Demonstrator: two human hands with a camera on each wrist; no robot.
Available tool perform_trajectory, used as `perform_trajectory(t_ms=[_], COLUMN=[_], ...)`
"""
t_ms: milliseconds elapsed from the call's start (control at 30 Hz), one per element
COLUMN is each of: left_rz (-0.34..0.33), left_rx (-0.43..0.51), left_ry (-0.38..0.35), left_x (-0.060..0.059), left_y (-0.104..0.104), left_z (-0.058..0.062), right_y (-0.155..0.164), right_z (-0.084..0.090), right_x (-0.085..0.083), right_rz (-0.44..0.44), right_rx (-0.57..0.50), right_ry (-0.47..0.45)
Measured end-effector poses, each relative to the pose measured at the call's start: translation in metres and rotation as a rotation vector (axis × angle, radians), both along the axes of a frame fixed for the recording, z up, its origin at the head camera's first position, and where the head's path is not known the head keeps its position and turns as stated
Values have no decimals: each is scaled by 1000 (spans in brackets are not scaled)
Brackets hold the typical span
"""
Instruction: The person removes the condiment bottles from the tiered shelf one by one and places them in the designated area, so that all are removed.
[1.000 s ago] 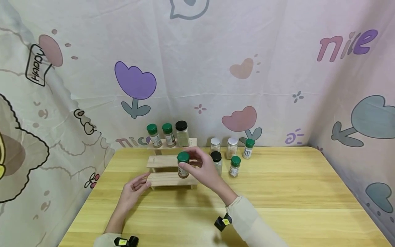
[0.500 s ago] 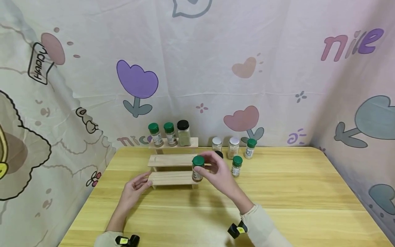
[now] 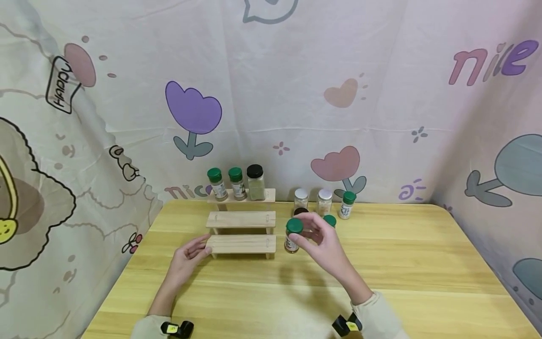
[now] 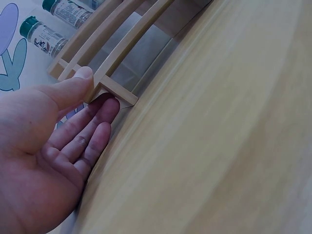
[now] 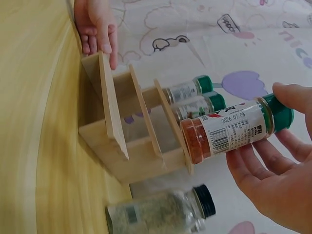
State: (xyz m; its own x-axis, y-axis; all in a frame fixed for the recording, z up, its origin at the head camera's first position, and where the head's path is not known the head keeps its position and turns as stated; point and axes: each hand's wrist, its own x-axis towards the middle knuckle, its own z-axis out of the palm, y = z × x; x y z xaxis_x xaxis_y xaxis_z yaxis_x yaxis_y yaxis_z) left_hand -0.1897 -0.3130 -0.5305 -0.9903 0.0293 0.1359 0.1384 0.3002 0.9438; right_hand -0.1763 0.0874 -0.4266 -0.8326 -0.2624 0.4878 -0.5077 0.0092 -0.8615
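My right hand holds a spice jar with a green cap and red-orange contents, off the table to the right of a three-step wooden rack. In the right wrist view the thumb and fingers grip this spice jar near its cap, label showing. My left hand grips the left end of the rack's lowest step; the left wrist view shows the thumb at the step's end and the fingers beside its leg. On the top step stand two green-capped jars and a black-capped jar.
Behind and right of my right hand stand two white-capped jars, a green-capped jar and another green cap, partly hidden. A black-capped jar stands beside the rack. Printed cloth hangs behind the wooden table.
My right hand has carried the spice jar from in front of the rack's steps rightward, past the rack's right end. My left hand stays at the rack's left end.
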Motion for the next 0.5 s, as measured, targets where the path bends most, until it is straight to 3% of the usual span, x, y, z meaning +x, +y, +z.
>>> perform_trajectory(t_ms=[500], left_rz=[-13], left_rx=[6], left_ry=[24], left_x=[2], left_y=[1], left_z=[3], right_y=[39], right_z=[5], right_x=[-2], right_rz=[-144], right_rx=[-10], right_ry=[-41])
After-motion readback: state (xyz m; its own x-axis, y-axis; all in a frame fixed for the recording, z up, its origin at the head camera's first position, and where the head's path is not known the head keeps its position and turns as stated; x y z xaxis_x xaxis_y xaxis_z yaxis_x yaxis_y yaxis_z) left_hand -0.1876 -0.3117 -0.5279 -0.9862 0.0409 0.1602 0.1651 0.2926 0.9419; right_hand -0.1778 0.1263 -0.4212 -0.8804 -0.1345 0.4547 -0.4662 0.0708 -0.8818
